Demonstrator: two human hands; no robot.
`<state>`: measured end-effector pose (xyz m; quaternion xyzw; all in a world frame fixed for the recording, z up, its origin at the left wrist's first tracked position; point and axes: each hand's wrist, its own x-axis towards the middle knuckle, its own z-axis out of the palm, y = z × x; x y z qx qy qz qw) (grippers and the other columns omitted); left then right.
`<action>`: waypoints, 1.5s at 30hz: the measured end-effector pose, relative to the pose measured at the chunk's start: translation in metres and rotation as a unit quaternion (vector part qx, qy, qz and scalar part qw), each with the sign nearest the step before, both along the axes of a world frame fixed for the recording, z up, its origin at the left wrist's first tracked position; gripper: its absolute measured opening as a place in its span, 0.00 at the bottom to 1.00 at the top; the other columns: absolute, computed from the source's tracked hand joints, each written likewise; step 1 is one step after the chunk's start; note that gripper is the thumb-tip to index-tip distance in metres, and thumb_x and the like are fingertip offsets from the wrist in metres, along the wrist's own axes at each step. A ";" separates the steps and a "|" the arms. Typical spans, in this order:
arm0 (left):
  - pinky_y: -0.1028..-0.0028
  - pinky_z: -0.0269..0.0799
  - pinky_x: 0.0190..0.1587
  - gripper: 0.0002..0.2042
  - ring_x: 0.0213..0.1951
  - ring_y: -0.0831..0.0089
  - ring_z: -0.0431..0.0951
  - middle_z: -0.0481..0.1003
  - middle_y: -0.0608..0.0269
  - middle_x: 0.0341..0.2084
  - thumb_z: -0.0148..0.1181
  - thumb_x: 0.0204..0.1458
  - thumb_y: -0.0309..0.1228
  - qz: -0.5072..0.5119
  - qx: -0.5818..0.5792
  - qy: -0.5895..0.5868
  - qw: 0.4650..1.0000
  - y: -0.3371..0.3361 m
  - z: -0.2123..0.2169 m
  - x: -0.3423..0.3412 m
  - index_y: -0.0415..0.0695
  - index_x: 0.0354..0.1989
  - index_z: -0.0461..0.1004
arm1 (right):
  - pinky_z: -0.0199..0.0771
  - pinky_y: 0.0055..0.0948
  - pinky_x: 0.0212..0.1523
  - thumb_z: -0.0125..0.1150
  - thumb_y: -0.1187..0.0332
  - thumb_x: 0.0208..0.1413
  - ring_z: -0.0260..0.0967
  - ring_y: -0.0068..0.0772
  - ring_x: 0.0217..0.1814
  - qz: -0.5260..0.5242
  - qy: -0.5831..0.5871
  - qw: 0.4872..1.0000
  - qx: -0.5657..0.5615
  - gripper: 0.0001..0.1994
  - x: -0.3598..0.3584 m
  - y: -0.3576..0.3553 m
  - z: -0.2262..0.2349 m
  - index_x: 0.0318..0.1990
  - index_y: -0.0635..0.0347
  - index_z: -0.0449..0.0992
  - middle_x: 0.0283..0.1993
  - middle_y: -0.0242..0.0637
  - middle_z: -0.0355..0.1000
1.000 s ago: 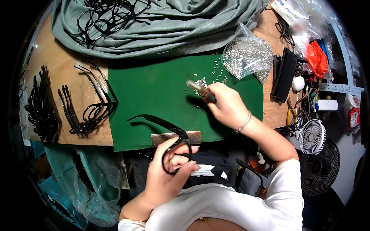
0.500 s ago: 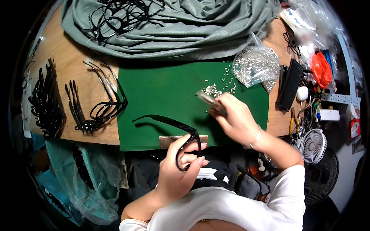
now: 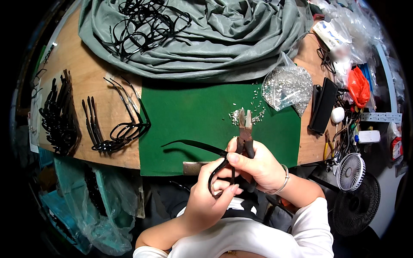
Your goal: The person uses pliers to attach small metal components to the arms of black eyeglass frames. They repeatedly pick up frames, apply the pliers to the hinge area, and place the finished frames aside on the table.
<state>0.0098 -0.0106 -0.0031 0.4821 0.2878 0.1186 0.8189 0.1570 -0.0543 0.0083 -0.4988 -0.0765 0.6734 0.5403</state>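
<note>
My left hand (image 3: 202, 200) is closed around the rim of a black eyeglass frame (image 3: 195, 146), one temple arm reaching left over the green mat (image 3: 183, 114). In my right hand (image 3: 262, 170) is a pair of pliers (image 3: 245, 134), jaws pointing away from me and slightly parted. My right thumb and fingertips touch the frame near its hinge, so both hands meet there. Just past the plier jaws lies a scatter of small silvery metal pieces (image 3: 235, 116). A clear plastic bag (image 3: 282, 88) full of similar pieces rests at the mat's far right.
Black glasses frames (image 3: 124, 134) and a dense row of others (image 3: 60, 122) stand on the wooden table at left. More frames (image 3: 146, 28) lie on grey cloth (image 3: 215, 64) at the back. A black case (image 3: 322, 106), yellow-handled pliers (image 3: 326, 145) and a small fan (image 3: 350, 172) are at right.
My right hand has drawn back from the metal pieces toward my left hand, and the pliers have turned to point away from me. Its thumb now touches the eyeglass frame.
</note>
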 end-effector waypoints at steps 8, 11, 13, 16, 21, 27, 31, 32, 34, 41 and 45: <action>0.77 0.72 0.36 0.25 0.32 0.73 0.74 0.66 0.52 0.39 0.48 0.47 0.16 -0.035 -0.180 -0.056 0.981 0.016 0.023 -0.011 0.39 0.53 0.48 | 0.51 0.10 0.16 0.54 0.61 0.51 0.55 0.09 0.18 0.041 0.104 0.994 0.016 0.10 0.001 -0.005 0.006 0.32 0.56 0.64 0.20 0.23 0.61; 0.76 0.72 0.37 0.25 0.32 0.73 0.74 0.66 0.51 0.39 0.48 0.47 0.16 -0.043 -0.179 -0.061 0.981 0.017 0.025 -0.013 0.39 0.53 0.48 | 0.51 0.10 0.16 0.54 0.61 0.51 0.56 0.09 0.19 0.068 0.086 0.994 0.021 0.10 0.004 -0.005 0.005 0.33 0.56 0.64 0.20 0.23 0.61; 0.76 0.71 0.37 0.25 0.32 0.74 0.74 0.66 0.51 0.39 0.48 0.47 0.16 -0.041 -0.164 -0.053 0.984 0.017 0.024 -0.014 0.39 0.53 0.48 | 0.56 0.11 0.19 0.54 0.62 0.51 0.58 0.11 0.20 0.066 0.072 0.995 0.015 0.10 0.003 -0.003 0.008 0.32 0.57 0.63 0.22 0.25 0.62; 0.77 0.70 0.39 0.25 0.32 0.75 0.74 0.66 0.51 0.39 0.47 0.47 0.15 -0.027 -0.141 -0.042 0.989 0.011 0.021 -0.016 0.39 0.53 0.48 | 0.59 0.12 0.22 0.54 0.65 0.51 0.59 0.13 0.22 0.070 0.041 0.997 0.015 0.09 0.003 0.002 0.017 0.32 0.59 0.63 0.24 0.26 0.62; 0.74 0.72 0.38 0.23 0.32 0.71 0.74 0.66 0.48 0.38 0.47 0.46 0.14 -0.031 -0.073 -0.028 0.996 0.006 0.018 -0.013 0.37 0.51 0.47 | 0.62 0.13 0.25 0.54 0.67 0.51 0.60 0.14 0.24 0.062 -0.058 0.996 0.004 0.09 -0.002 -0.003 0.017 0.33 0.60 0.62 0.25 0.27 0.62; 0.76 0.70 0.40 0.25 0.34 0.74 0.73 0.66 0.52 0.39 0.47 0.48 0.16 -0.030 -0.117 -0.040 0.992 0.005 0.016 -0.019 0.39 0.54 0.47 | 0.58 0.12 0.22 0.54 0.64 0.51 0.58 0.12 0.24 0.053 -0.002 0.999 0.001 0.10 -0.007 -0.005 0.013 0.33 0.59 0.62 0.24 0.26 0.61; 0.76 0.71 0.38 0.26 0.33 0.73 0.74 0.66 0.52 0.39 0.48 0.47 0.15 -0.056 -0.192 -0.064 0.978 0.016 0.023 -0.021 0.39 0.54 0.47 | 0.53 0.12 0.21 0.53 0.61 0.52 0.55 0.11 0.23 0.096 0.079 0.992 0.001 0.11 0.002 -0.007 0.014 0.33 0.57 0.63 0.24 0.24 0.61; 0.76 0.71 0.38 0.25 0.33 0.73 0.74 0.66 0.51 0.39 0.48 0.47 0.15 -0.055 -0.189 -0.072 0.978 0.016 0.024 -0.021 0.39 0.54 0.47 | 0.53 0.12 0.21 0.53 0.61 0.52 0.55 0.11 0.23 0.101 0.077 0.992 0.002 0.11 0.003 -0.007 0.013 0.33 0.57 0.63 0.24 0.24 0.61; 0.76 0.70 0.38 0.25 0.33 0.73 0.73 0.66 0.51 0.39 0.48 0.47 0.15 -0.056 -0.187 -0.080 0.977 0.017 0.024 -0.021 0.39 0.54 0.47 | 0.54 0.12 0.22 0.53 0.61 0.52 0.55 0.11 0.24 0.102 0.060 0.993 0.013 0.11 0.003 -0.006 0.013 0.33 0.57 0.63 0.25 0.24 0.61; 0.77 0.69 0.40 0.25 0.33 0.76 0.73 0.65 0.50 0.40 0.47 0.48 0.16 -0.050 -0.145 -0.046 0.987 0.010 0.022 -0.020 0.39 0.54 0.46 | 0.56 0.13 0.22 0.54 0.64 0.51 0.55 0.11 0.22 0.086 -0.046 0.995 0.035 0.10 -0.001 -0.003 0.017 0.33 0.59 0.62 0.24 0.24 0.60; 0.76 0.70 0.38 0.24 0.33 0.74 0.73 0.65 0.49 0.39 0.47 0.47 0.16 -0.035 -0.136 -0.045 0.989 0.009 0.022 -0.018 0.38 0.53 0.47 | 0.61 0.13 0.24 0.52 0.67 0.53 0.59 0.12 0.23 0.078 -0.088 0.992 0.047 0.08 -0.004 -0.005 0.017 0.33 0.60 0.62 0.25 0.26 0.62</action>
